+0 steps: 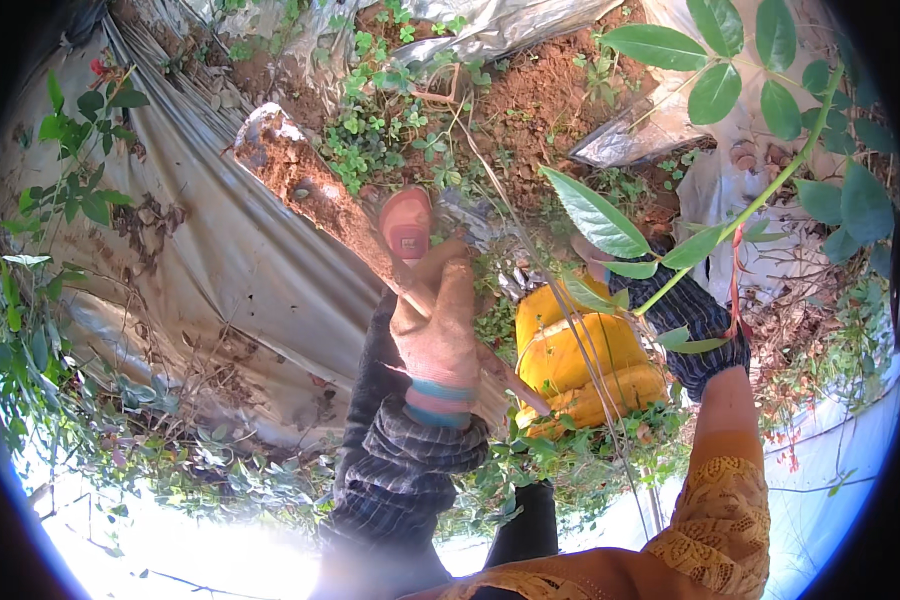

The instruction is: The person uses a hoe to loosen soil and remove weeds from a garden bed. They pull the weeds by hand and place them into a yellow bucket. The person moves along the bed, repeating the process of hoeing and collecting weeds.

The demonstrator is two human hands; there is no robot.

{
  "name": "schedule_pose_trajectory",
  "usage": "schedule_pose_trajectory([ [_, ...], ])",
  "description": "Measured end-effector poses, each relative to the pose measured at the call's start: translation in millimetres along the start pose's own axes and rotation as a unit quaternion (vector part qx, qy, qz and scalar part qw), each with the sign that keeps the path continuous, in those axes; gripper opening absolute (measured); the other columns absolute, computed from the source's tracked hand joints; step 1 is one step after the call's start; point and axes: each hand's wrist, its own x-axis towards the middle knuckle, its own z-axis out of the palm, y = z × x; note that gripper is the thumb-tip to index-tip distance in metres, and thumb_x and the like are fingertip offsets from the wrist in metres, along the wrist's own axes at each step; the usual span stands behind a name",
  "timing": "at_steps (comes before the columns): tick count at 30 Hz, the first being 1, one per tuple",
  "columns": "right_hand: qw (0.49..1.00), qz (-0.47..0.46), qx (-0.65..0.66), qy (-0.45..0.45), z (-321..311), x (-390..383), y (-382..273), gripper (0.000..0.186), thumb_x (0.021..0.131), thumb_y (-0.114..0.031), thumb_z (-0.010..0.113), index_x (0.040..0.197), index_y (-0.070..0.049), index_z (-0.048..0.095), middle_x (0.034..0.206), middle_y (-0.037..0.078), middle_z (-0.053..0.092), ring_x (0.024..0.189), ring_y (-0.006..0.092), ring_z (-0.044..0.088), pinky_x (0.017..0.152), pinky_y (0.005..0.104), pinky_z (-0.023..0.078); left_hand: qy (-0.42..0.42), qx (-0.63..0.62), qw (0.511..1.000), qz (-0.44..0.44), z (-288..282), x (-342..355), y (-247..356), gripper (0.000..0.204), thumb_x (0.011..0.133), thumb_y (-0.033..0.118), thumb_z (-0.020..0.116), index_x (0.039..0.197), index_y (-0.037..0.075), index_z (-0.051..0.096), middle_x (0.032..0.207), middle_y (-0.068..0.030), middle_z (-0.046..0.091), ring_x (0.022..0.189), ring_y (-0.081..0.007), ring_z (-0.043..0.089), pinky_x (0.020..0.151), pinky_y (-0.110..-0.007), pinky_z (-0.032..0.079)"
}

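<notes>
My left hand [438, 325], in a soil-stained glove with a pink and blue cuff, is closed round a digging trowel [320, 205]. Its long, narrow blade is caked with reddish soil and points up and left; the handle end [530, 395] shows to the right of the glove. Farther right, my right hand [588, 258] reaches down beyond a dark striped sleeve cover [685, 325]. Leaves hide most of that hand, so its fingers and anything in them cannot be made out. Between my arms lies a bulky yellow thing [580, 355] with folds, its kind unclear.
A thorny green stem [770, 205] with large leaves hangs close over my right arm. Dull plastic sheeting [220, 250] covers the ground at left. Reddish soil [535, 95] and clover-like weeds [380, 135] lie ahead. A pink shoe [407, 220] is beyond my left hand.
</notes>
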Motion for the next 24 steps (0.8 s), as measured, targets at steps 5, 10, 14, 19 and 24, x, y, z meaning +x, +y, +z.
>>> schedule_pose_trajectory([
  [5, 0.989, 0.044, 0.069, 0.120, 20.6, 10.7, -2.4, 0.071, 0.079, -0.012, 0.059, 0.144, -0.021, 0.030, 0.124, 0.018, 0.053, 0.100, 0.0353, 0.059, 0.082, 0.0433, 0.051, 0.005, 0.004, 1.000, -0.018, 0.6, -3.0, 2.0, 0.029, 0.090, 0.017, 0.060, 0.114, 0.000, 0.060, 0.101, -0.0074, 0.062, 0.088, -0.0129, 0.058, 0.067, -0.028, 0.054],
  [10, 0.956, 0.059, 0.135, 0.253, 50.1, 46.4, -7.9, 0.077, 0.078, -0.009, 0.060, 0.145, -0.022, 0.027, 0.122, 0.019, 0.055, 0.097, 0.0367, 0.061, 0.080, 0.0431, 0.052, -0.016, 0.026, 0.999, -0.012, 0.0, -3.5, -2.6, 0.029, 0.091, 0.016, 0.058, 0.115, 0.000, 0.059, 0.102, -0.0081, 0.061, 0.087, -0.0134, 0.058, 0.070, -0.029, 0.054],
  [14, 0.967, 0.025, 0.099, 0.234, 19.4, 74.3, -3.4, 0.079, 0.077, -0.008, 0.061, 0.146, -0.022, 0.026, 0.121, 0.020, 0.056, 0.097, 0.0371, 0.062, 0.079, 0.0436, 0.053, -0.008, 0.010, 1.000, -0.007, 2.1, -5.2, -6.7, 0.029, 0.091, 0.016, 0.057, 0.115, 0.000, 0.058, 0.103, -0.0084, 0.061, 0.087, -0.0137, 0.058, 0.072, -0.030, 0.054],
  [19, 0.997, 0.063, 0.038, 0.012, -38.2, 91.0, 2.1, 0.054, 0.083, -0.016, 0.056, 0.135, -0.013, 0.043, 0.113, 0.019, 0.061, 0.100, 0.0352, 0.061, 0.081, 0.0457, 0.052, -0.004, 0.001, 0.999, -0.050, 7.4, -8.2, 1.9, 0.028, 0.091, 0.016, 0.058, 0.115, 0.001, 0.059, 0.104, -0.0091, 0.061, 0.090, -0.0166, 0.059, 0.073, -0.031, 0.055],
  [24, 0.990, 0.135, 0.041, -0.020, -54.1, 92.6, 10.1, 0.041, 0.085, -0.021, 0.056, 0.125, -0.009, 0.052, 0.108, 0.019, 0.063, 0.099, 0.0344, 0.062, 0.081, 0.0455, 0.052, -0.011, -0.014, 1.000, -0.014, 11.5, -6.9, -4.4, 0.030, 0.089, 0.018, 0.061, 0.114, 0.001, 0.061, 0.103, -0.0086, 0.063, 0.086, -0.0158, 0.061, 0.067, -0.030, 0.057],
])
